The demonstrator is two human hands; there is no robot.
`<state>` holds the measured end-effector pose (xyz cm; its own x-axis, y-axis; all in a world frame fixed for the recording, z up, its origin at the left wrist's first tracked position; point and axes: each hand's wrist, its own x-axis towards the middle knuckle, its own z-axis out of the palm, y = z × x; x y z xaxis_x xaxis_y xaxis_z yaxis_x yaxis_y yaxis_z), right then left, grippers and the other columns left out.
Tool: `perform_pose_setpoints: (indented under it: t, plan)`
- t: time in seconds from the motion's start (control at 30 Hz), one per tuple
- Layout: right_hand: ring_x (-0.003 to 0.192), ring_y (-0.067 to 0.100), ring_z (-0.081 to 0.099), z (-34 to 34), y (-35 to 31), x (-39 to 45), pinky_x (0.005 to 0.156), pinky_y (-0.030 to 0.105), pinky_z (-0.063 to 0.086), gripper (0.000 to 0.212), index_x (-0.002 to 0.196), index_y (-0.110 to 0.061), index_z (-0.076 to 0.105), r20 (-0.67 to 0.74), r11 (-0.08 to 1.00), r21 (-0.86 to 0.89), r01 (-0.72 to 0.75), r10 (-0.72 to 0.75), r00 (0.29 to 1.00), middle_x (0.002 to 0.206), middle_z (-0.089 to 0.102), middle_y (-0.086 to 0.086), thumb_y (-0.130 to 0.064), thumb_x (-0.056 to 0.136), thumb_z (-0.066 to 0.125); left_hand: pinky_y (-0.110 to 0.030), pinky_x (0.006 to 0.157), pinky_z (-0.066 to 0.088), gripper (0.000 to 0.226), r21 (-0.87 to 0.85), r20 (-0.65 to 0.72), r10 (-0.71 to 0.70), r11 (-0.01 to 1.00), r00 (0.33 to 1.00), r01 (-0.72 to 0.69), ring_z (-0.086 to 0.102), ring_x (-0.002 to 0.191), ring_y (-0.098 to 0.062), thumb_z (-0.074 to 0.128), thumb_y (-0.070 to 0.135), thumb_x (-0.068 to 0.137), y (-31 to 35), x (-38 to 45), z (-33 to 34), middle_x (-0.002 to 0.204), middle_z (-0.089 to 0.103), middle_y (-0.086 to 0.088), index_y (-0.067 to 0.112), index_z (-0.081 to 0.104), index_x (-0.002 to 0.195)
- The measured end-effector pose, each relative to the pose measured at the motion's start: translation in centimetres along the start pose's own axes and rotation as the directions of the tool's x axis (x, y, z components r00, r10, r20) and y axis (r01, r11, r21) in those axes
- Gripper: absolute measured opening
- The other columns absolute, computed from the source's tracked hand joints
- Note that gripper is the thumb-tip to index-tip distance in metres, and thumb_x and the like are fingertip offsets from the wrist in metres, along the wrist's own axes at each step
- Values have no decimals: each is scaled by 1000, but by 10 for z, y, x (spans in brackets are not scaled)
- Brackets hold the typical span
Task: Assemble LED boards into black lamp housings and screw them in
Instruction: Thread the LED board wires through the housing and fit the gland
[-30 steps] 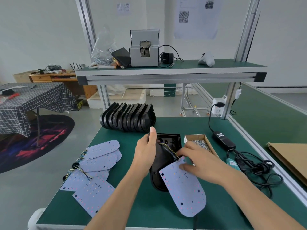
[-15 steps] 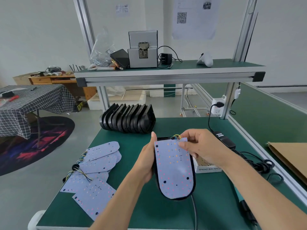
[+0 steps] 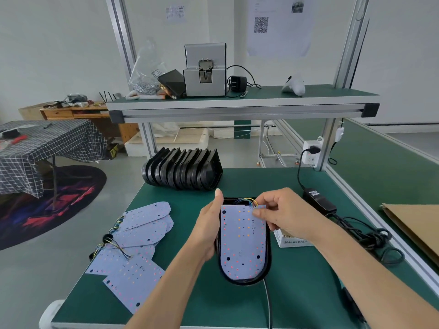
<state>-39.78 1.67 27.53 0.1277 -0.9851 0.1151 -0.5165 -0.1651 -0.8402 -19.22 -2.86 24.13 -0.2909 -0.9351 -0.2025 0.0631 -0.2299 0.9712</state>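
Low in the middle of the frame, the LED board (image 3: 242,243) lies face up inside a black housing (image 3: 268,260) on the green counter (image 3: 213,302), its rounded end toward the bottom edge. The left hand (image 3: 209,230) wraps the housing's left wall, thumb pointing up along the rim, and steadies it. The right hand (image 3: 282,216) pinches the board's upper right corner, just beside where the coloured wires (image 3: 247,201) loop out of the board's top edge into the housing.

The step in hand looks like seating the board. To do it well, the wires should be tucked down into the open pocket above the board so none gets trapped under its edge. The board should then be nudged until its rim gap looks even all round and its dark mounting holes sit over the bosses below; whether they line up cannot be told from here. Press flat with fingertips on bare board, not on the LEDs. Keep the left hand bracing the shell so it does not slide.

Spare boards (image 3: 140,236) lie fanned at lower left, empty housings (image 3: 183,172) stand stacked behind, and a screw box (image 3: 288,239) sits partly hidden behind the right wrist, near at hand for fastening.
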Motion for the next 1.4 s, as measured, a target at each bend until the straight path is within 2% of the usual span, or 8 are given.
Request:
perform_pose_setpoints:
  t: [0.2, 0.37, 0.6, 0.73, 0.9, 1.03, 1.23, 1.4]
  plan:
    - [83, 0, 57, 27, 3, -8, 77, 23, 47, 48, 133, -37, 64, -322, 892, -443, 91, -253, 912, 114, 51, -22, -36, 88, 81, -37, 79, 61, 78, -75, -17, 14, 997, 1000, -15, 78, 99, -31, 37, 74, 100, 1, 3, -2, 108, 80, -12, 7, 76, 112]
    - [133, -14, 41, 45, 16, -19, 111, 21, 34, 104, 162, -51, 12, -279, 1000, 14, 0, 4, 960, 148, 36, -32, -61, 83, 78, -48, 96, 58, 81, -104, -14, 30, 994, 999, -31, 76, 103, -33, 37, 76, 98, 3, 2, -4, 111, 79, -13, 8, 76, 116]
    - [112, -2, 67, 71, 19, -20, 88, 22, 48, 19, 118, -36, 68, -423, 900, 425, 98, 101, 901, 115, 74, -20, -41, 106, 54, -44, 106, 50, 93, -168, 107, 66, 985, 992, -47, 70, 120, -28, 24, 85, 93, -1, 2, 0, 127, 74, -12, 14, 77, 122]
    - [99, -1, 69, 65, 16, -20, 79, 9, 48, 19, 109, -36, 74, -482, 891, 428, 148, 86, 872, 107, 76, -17, -35, 108, 56, -42, 103, 51, 89, -168, 60, 108, 981, 992, -97, 71, 115, -26, 19, 78, 98, -6, 5, -3, 123, 75, -14, 16, 79, 116]
    - [98, -7, 66, 60, 10, -21, 80, 4, 44, 20, 121, -28, 73, -565, 916, 339, 216, 15, 825, 99, 72, -29, -24, 106, 60, -13, 58, 46, 52, 93, 104, 228, 967, 968, -237, 54, 63, -8, 39, 25, 111, -20, 2, -6, 72, 68, 13, 29, 74, 73]
    - [91, -4, 70, 55, 10, -24, 74, 4, 46, 20, 120, -30, 71, -568, 935, 300, 191, 14, 823, 99, 76, -24, -22, 102, 68, -25, 73, 51, 58, 97, 124, 297, 946, 947, -310, 59, 77, -15, 38, 53, 109, -22, -2, -9, 86, 70, -4, 10, 74, 93]
    - [73, -2, 67, 57, 12, -25, 64, 6, 45, 23, 102, -44, 75, -582, 942, 276, 189, 8, 813, 86, 74, -22, -22, 100, 70, -13, 98, 47, 77, 131, 214, 248, 951, 945, -279, 65, 122, 0, 16, 85, 94, -17, -18, -6, 125, 75, 12, 44, 75, 121]
    - [95, -1, 71, 55, 9, -26, 81, 22, 52, 21, 116, -44, 72, -561, 961, 232, 149, 7, 828, 101, 75, -25, -30, 100, 70, -10, 91, 49, 52, 131, 246, 225, 956, 943, -262, 66, 119, 2, 49, 84, 89, -7, -30, -2, 123, 74, 19, 47, 73, 117]
